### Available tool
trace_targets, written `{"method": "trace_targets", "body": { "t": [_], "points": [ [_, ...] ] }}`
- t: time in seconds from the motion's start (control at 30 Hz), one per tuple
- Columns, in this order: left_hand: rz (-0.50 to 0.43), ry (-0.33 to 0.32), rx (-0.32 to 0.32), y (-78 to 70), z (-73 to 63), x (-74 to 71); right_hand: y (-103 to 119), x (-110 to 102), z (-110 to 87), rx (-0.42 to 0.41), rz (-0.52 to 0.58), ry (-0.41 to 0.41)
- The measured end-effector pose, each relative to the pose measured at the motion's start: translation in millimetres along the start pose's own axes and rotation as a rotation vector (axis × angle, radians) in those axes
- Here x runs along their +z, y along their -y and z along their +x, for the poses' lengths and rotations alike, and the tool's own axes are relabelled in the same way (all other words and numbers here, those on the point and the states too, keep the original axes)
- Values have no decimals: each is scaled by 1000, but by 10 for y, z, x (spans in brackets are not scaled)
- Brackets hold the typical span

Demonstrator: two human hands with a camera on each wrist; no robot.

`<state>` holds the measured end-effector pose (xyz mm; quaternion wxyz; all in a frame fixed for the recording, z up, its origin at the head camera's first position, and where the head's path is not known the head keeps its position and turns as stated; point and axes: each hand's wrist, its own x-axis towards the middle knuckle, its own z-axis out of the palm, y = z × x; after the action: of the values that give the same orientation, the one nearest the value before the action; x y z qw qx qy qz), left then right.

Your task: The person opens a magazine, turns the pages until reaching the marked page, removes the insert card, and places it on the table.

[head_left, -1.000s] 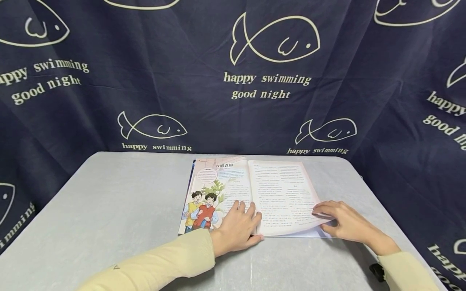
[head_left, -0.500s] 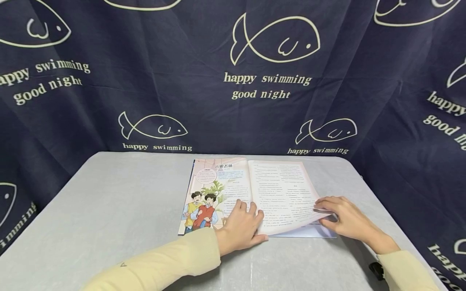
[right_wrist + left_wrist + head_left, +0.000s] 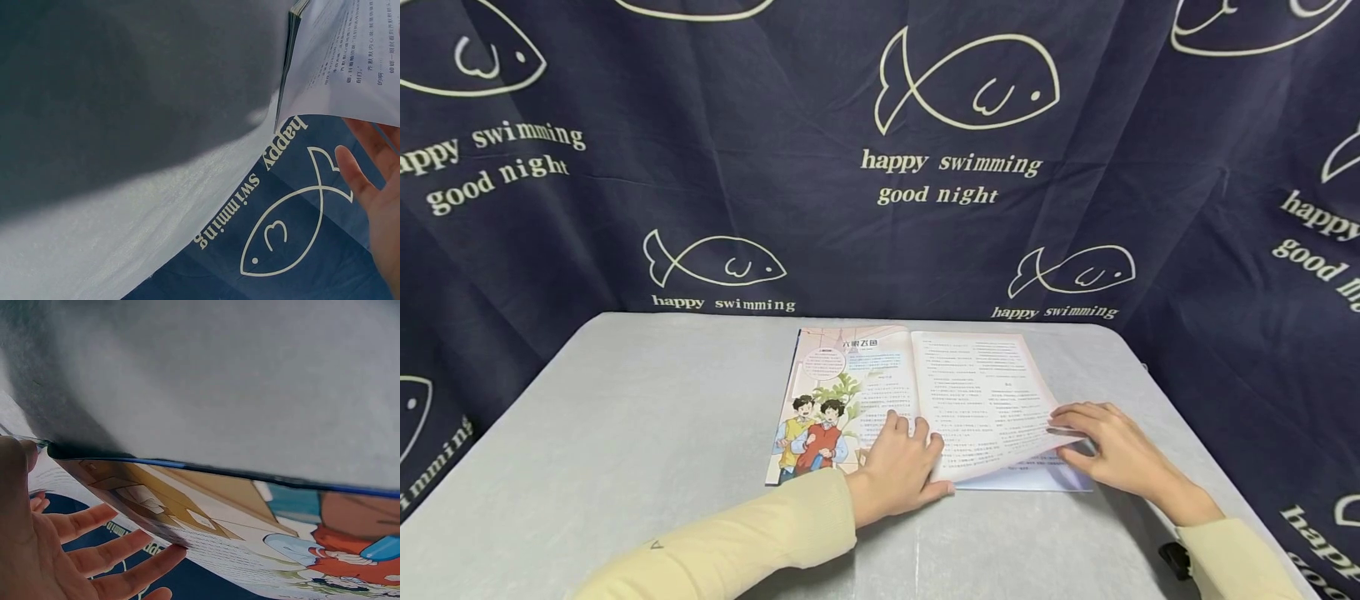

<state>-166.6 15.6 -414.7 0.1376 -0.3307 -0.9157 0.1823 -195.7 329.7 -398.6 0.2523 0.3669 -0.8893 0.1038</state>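
An illustrated magazine (image 3: 880, 367) lies open on the table, its left page showing two cartoon figures. My left hand (image 3: 898, 467) rests with spread fingers low on the left page by the fold, thumb at the bottom edge. In the left wrist view its fingers (image 3: 106, 553) stretch over the printed text. At the lower right, my right hand (image 3: 1112, 450) holds the outer edge of the right-hand page (image 3: 985, 392), whose lower corner is lifted and curved. Another page (image 3: 1045, 477) shows beneath it. The right wrist view has the thumb (image 3: 356, 175) below the raised page, most fingers hidden behind it.
The grey table (image 3: 647, 417) reaches out on both sides of the magazine. Behind and beside it hangs a dark blue curtain (image 3: 820, 167) with white fish drawings and lettering. A small black object (image 3: 1175, 560) sits by the right sleeve.
The right-hand page's lower corner has risen, baring more of the page beneath. My right hand has moved slightly up, and my left hand slid a little to the right.
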Motion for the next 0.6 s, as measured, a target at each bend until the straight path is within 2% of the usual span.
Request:
{"method": "trace_targets", "body": {
  "t": [0.6],
  "points": [
    [-35, -74, -25, 15, -9, 36, -12, -38, 7, 65, 23, -63]
  ]
}}
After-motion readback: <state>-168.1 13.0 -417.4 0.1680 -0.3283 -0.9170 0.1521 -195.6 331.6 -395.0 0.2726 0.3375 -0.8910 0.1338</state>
